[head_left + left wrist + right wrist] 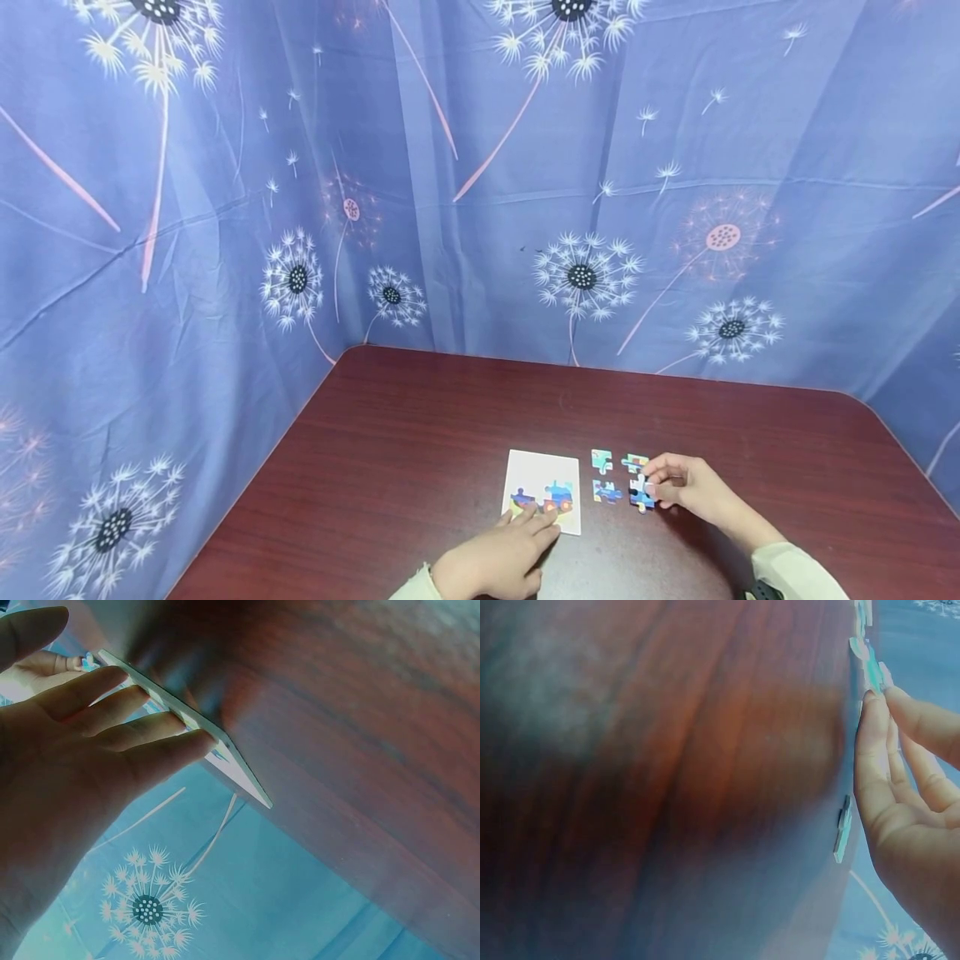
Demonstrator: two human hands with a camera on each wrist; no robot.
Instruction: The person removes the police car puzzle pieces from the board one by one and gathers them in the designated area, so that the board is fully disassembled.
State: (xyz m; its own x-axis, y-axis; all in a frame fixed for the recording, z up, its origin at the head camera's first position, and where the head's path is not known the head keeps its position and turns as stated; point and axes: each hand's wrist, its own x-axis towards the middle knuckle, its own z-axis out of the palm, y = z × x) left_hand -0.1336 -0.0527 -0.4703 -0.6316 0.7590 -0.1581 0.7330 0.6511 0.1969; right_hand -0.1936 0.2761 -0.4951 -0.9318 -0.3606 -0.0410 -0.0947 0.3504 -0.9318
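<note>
A white puzzle board (542, 464) lies on the table with a few coloured jigsaw pieces set in its lower half, among them a blue and red one (557, 493). My left hand (495, 557) rests its straight fingertips on the board's near edge; the left wrist view shows the fingers spread across the board (240, 778). To the right, my right hand (692, 487) pinches a blue and white jigsaw piece (642, 495) between thumb and finger. The right wrist view shows that piece (873, 669) at the fingertips, close to the tabletop.
Beside the board lie more loose pieces: a teal one (602, 460), a blue one (606, 492) and a multicoloured one (634, 462) near the right fingers. The dark red wooden table (420, 433) meets a blue dandelion-print curtain (480, 275) at its back and left.
</note>
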